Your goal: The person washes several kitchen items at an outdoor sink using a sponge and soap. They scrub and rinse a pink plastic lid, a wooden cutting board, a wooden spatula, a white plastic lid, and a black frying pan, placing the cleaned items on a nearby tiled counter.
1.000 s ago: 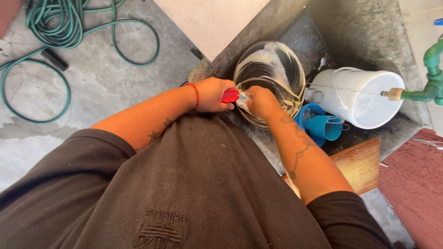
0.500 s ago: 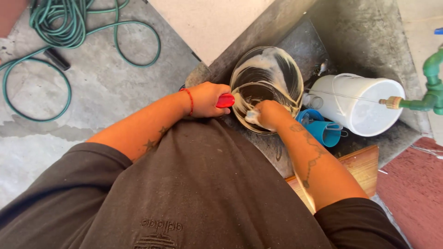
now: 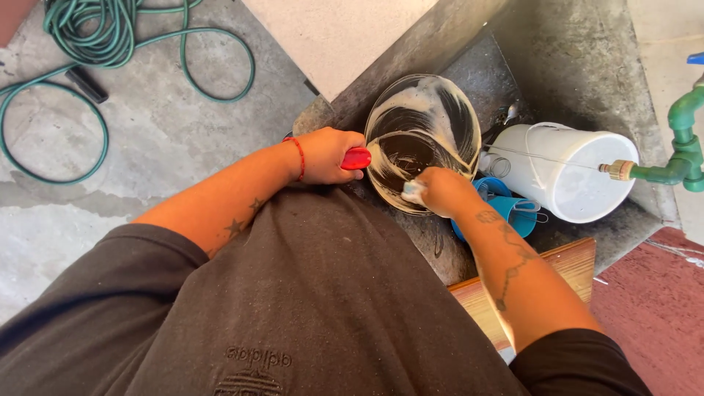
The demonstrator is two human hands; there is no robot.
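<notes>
So the right hand (image 3: 440, 192) has slid down from the upper rim to the near edge of the glass lid (image 3: 423, 143) over the last second, fingers curled tight around a small soapy sponge (image 3: 413, 192), and the suds streaks now cover most of the glass. The left hand (image 3: 326, 155) hasn't budged, clamped on the lid's red handle (image 3: 356, 158) and keeping it tilted over the concrete sink (image 3: 572, 59). Just past the right hand sit a white bucket (image 3: 565, 172) and a blue cup (image 3: 513, 209). Scrubbing looks well along, no rinse yet.
</notes>
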